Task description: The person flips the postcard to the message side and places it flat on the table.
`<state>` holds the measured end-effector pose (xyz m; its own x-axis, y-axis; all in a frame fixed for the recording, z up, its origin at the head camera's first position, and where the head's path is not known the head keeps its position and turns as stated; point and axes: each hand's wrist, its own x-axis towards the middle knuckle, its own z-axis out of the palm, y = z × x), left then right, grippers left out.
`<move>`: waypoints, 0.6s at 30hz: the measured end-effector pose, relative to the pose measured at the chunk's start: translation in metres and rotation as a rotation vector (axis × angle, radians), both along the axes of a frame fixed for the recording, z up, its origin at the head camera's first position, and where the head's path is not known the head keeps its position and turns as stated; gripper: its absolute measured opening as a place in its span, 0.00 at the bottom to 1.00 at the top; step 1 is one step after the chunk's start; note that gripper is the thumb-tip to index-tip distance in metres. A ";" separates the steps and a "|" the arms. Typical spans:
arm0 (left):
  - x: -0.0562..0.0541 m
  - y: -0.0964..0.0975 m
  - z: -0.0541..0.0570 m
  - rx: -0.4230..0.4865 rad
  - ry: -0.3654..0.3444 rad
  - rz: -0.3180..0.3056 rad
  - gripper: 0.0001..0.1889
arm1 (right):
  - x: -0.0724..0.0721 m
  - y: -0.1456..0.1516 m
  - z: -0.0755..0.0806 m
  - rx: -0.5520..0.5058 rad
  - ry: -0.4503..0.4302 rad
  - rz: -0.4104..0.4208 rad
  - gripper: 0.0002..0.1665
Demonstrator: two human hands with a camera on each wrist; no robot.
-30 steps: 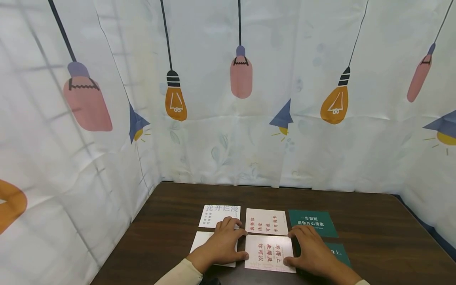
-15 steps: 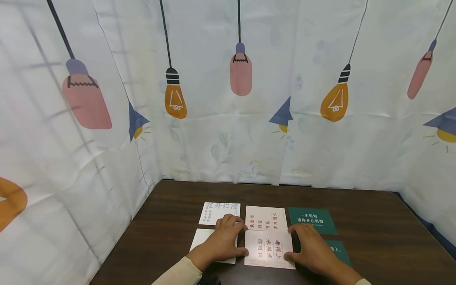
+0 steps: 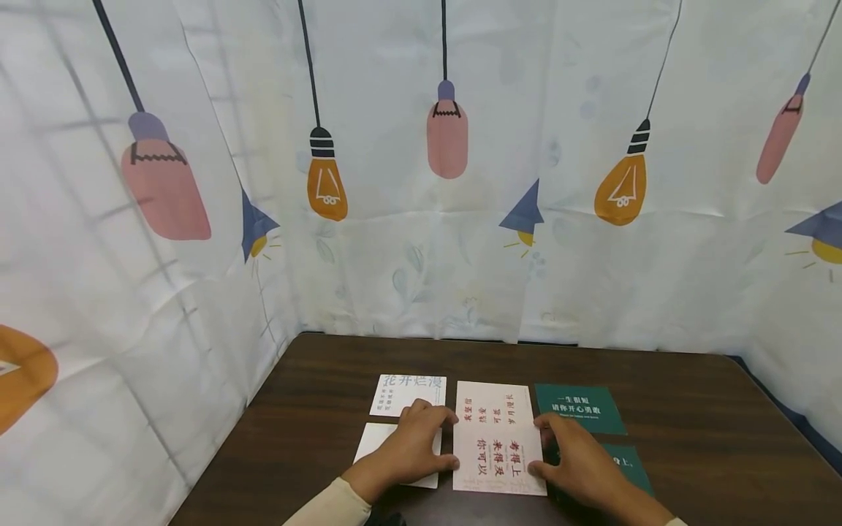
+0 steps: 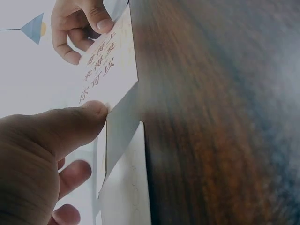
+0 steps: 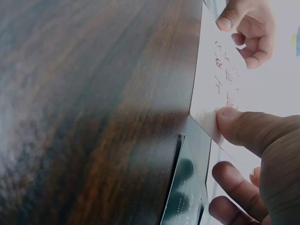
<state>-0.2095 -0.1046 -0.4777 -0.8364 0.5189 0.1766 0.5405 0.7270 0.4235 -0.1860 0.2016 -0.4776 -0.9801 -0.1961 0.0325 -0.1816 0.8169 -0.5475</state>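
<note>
Two pink cards printed with red characters lie in the middle of the table: the far pink card and the near pink card, their facing edges meeting. My left hand touches the left side of the pair, its thumb at the near card's left edge. On the opposite side my right hand has its thumb at the near card's right edge. In both wrist views the thumb tip meets the near card's edge, and the other fingers bend loosely. Whether those fingers touch the cards is unclear.
A white card with grey lettering lies at the far left; a near white card sits partly under my left forearm. To the right are a far green card and a near green card. A printed curtain borders the dark table.
A narrow gap between the two pink cards has closed, so the pair now reads as one continuous sheet. Both hands stay at nearly the same spots.
</note>
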 end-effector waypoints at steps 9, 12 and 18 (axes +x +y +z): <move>0.000 0.002 0.006 0.093 -0.119 -0.029 0.24 | 0.002 0.004 0.003 -0.041 -0.034 0.031 0.34; 0.001 0.002 0.006 0.121 -0.160 -0.031 0.24 | 0.003 0.005 0.004 -0.057 -0.042 0.028 0.32; 0.001 0.002 0.005 0.209 -0.218 -0.035 0.24 | 0.007 0.007 0.006 -0.135 -0.054 0.050 0.30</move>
<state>-0.2082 -0.1026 -0.4725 -0.8483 0.5198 0.1010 0.4437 0.5938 0.6711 -0.1794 0.2083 -0.4714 -0.9701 -0.2423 0.0096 -0.1879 0.7260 -0.6615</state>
